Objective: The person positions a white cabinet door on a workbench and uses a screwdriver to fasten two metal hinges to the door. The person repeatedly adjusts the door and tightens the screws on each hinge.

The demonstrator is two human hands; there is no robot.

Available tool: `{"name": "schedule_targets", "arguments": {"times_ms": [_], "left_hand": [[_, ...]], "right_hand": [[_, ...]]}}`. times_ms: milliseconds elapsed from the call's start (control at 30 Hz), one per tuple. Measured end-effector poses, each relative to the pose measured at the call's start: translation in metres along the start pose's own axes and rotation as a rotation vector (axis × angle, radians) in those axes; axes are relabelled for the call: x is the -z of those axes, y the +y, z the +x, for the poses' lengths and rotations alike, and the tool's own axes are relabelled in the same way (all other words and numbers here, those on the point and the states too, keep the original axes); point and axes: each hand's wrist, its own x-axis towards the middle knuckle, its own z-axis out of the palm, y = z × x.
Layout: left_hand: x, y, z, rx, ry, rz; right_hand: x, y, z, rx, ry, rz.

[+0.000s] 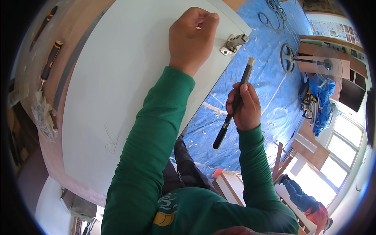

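Note:
A white panel [113, 70] lies before me on a wooden surface, with pencil scribbles near its lower left. Over the panel's far part is my left hand [191, 41], its fingers curled and the thumb pressed to them; whatever they may pinch is hidden. A metal cabinet hinge [234, 44] is mounted at the panel's right edge, just right of that hand. Off the same edge, my right hand [246, 107] grips a slim dark stick-shaped tool [222, 135] around its middle. The tool stands tilted, its pale blunt tip up and its glossy black end down.
Two orange-and-black screwdrivers [51, 60] lie on the wooden bench [58, 156] at left, above crumpled clear plastic [44, 117]. Blue tarp [270, 78] covers the floor, with coiled cable [270, 17] on it. A fan [327, 64] stands right; a person in red [316, 215] is at lower right.

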Motion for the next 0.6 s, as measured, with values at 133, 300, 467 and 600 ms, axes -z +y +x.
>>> {"name": "schedule_targets", "arguments": {"times_ms": [133,300,467,600], "left_hand": [[-0.001,0.006,-0.002,0.051,-0.009,0.026],[-0.002,0.001,-0.001,0.022,-0.019,0.038],[-0.002,-0.003,-0.001,-0.041,-0.025,0.060],[-0.002,0.000,-0.002,-0.029,-0.020,0.053]], "right_hand": [[0.000,-0.003,0.006,0.029,0.109,-0.112],[-0.001,-0.006,0.010,0.072,0.087,-0.203],[-0.004,-0.006,0.014,0.034,0.072,-0.223],[-0.003,-0.001,0.022,0.012,0.041,-0.255]]}}
